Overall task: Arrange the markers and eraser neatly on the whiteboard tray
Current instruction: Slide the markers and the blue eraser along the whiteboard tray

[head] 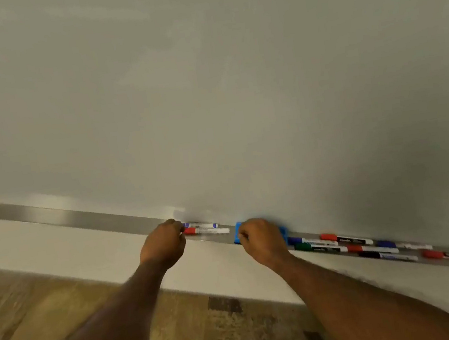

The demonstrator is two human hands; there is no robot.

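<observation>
Curling right-hand fingers grip the blue eraser; closed left-hand fingers touch two markers' caps.

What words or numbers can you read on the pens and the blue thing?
None can be read.
Two markers by the left hand: the purple-capped marker and red-capped marker carry small print, too blurred to read.
Markers on the right: dark labels with pale lettering, too blurred to read.
Blue eraser under the right hand: no text shows.
Whiteboard: blank.
</observation>
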